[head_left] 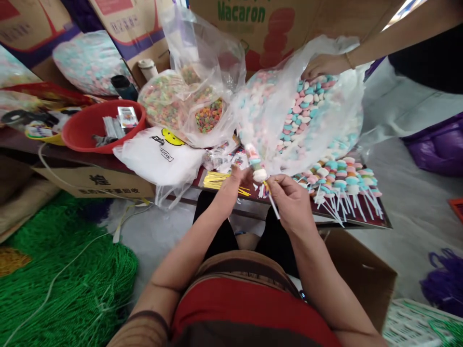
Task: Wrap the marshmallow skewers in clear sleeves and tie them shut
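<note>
While right fingers [278, 185] pinch stick [274, 205] just below candies [259, 174], candy skewer [255, 160] slants over near edge of table [320, 210], candy end pointing to far edge, leaning leftward. Left fingers [236, 174] narrow, just left of candies; whether they grip, cannot tell.

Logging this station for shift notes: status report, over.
Right grip pinching candy stick near top of white stem. Left grip close beside, contact unclear. Candy stick tilted, stem end free. Co-worker's hand at candy bag, apart from both.
</note>
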A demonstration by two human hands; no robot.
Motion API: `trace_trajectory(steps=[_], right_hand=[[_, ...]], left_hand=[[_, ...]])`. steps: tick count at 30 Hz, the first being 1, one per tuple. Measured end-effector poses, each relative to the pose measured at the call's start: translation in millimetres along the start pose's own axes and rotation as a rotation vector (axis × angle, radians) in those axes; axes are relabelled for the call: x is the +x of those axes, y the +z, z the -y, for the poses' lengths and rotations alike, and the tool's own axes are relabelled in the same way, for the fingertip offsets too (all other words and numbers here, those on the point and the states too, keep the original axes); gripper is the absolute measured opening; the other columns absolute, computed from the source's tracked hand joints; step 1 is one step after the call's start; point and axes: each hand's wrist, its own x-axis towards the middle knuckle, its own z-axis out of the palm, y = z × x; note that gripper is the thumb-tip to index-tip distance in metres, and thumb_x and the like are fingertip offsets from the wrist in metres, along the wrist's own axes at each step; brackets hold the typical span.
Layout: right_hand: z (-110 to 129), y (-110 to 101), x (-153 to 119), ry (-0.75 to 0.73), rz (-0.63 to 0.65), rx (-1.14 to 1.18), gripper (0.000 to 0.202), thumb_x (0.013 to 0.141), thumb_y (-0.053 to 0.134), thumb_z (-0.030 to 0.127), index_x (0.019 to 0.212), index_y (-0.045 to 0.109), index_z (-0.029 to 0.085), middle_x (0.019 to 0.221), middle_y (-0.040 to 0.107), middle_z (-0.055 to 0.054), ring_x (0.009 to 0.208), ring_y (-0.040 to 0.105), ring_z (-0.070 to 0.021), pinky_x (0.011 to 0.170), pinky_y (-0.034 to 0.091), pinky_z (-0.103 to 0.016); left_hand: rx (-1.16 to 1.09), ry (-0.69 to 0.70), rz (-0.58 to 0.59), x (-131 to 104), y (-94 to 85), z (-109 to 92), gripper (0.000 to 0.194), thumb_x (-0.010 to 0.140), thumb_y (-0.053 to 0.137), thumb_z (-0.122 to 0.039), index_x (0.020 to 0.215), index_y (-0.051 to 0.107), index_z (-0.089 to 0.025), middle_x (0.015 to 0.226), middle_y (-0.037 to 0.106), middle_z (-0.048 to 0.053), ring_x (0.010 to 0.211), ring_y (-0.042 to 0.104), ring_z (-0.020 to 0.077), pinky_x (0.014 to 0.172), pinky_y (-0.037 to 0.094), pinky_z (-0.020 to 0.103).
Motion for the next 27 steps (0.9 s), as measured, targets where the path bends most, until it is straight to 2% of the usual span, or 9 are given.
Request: trace_trajectory(steps=[3,7,10,13,15,17,19,22,27], right_hand=[[-7.1,-0.9,-2.3,0.044,0.053,-0.015,0.027,0.077,0.072,0.048,0.075,0.066,0.021,0.068,0.062,0.002,0.062,0.052,-0.0124,0.060,0.045,-0.026],[-7.8,-5.0,4.4,0.042,-0.021,-0.021,0.026,0.078,0.072,0.046,0.076,0.065,0.021,0.066,0.059,0.003,0.058,0.049,-0.0112,0.057,0.043,-0.025],[-2.2,-5.1,3.4,-0.089,-0.065,-0.107,0.021,0.084,0.068,0.042,0.080,0.067,0.022,0.070,0.060,0.002,0.062,0.051,-0.0120,0.062,0.045,-0.027],[0.2,-2.4,-5.1,-0.233,-0.075,-0.247,0.016,0.086,0.064,0.036,0.079,0.068,0.023,0.075,0.064,0.000,0.070,0.056,-0.0149,0.070,0.048,-0.030],[-3.5,-2.5,-11.1,-0.236,-0.038,-0.260,0.016,0.085,0.065,0.036,0.076,0.067,0.023,0.074,0.065,-0.001,0.070,0.057,-0.0159,0.071,0.048,-0.031],[-11.0,-6.7,-15.2,-0.137,0.001,-0.164,0.020,0.083,0.068,0.039,0.072,0.066,0.023,0.070,0.064,0.000,0.067,0.056,-0.0154,0.069,0.049,-0.031],[-19.1,-15.6,-17.6,0.015,0.000,-0.015,0.027,0.079,0.072,0.046,0.070,0.063,0.022,0.065,0.061,0.001,0.061,0.054,-0.0142,0.062,0.048,-0.030],[-25.8,-35.0,-22.8,0.251,-0.018,0.135,0.034,0.069,0.080,0.053,0.071,0.064,0.023,0.065,0.062,0.001,0.056,0.054,-0.0140,0.053,0.046,-0.028],[-28.7,-79.9,-50.3,0.401,-0.055,0.269,0.036,0.063,0.088,0.051,0.076,0.067,0.025,0.086,0.075,-0.003,0.073,0.070,-0.0198,0.061,0.056,-0.030]], left_hand=[[0.060,0.117,-0.038,-0.8,-1.8,-11.8,0.091,0.090,0.015,-0.084,0.079,0.078,-0.019,0.080,0.071,0.009,0.084,0.065,0.0208,0.080,0.051,0.035],[0.327,0.260,-0.014,-12.5,1.9,-22.5,0.083,0.091,0.028,-0.082,0.064,0.077,-0.020,0.069,0.063,0.007,0.076,0.059,0.0172,0.079,0.048,0.034],[0.293,0.093,0.057,-11.9,5.5,-9.7,0.088,0.091,0.022,-0.083,0.060,0.074,-0.019,0.053,0.052,0.003,0.060,0.050,0.0142,0.067,0.044,0.031],[0.148,-0.080,0.021,-4.7,6.0,5.7,0.092,0.088,0.015,-0.086,0.056,0.068,-0.018,0.050,0.048,0.002,0.055,0.047,0.0132,0.059,0.041,0.029],[0.106,-0.087,-0.027,-2.3,5.0,7.9,0.082,0.086,0.031,-0.086,0.061,0.068,-0.017,0.053,0.050,0.001,0.057,0.047,0.0124,0.060,0.040,0.028],[0.102,-0.010,-0.025,-3.7,4.6,4.3,0.065,0.083,0.054,-0.078,0.077,0.075,-0.017,0.063,0.059,0.000,0.063,0.050,0.0121,0.065,0.042,0.027],[0.159,0.129,0.061,-7.9,6.9,0.4,0.048,0.084,0.066,-0.065,0.095,0.078,-0.020,0.075,0.065,0.001,0.071,0.056,0.0131,0.074,0.044,0.028],[0.421,0.361,0.309,-15.3,17.7,4.9,0.027,0.094,0.061,-0.042,0.100,0.081,-0.025,0.077,0.065,0.002,0.079,0.058,0.0152,0.083,0.042,0.031],[0.920,0.492,0.610,-26.0,46.2,33.5,0.034,0.097,0.052,-0.021,0.115,0.078,-0.034,0.091,0.071,0.003,0.093,0.058,0.0184,0.088,0.039,0.034]])
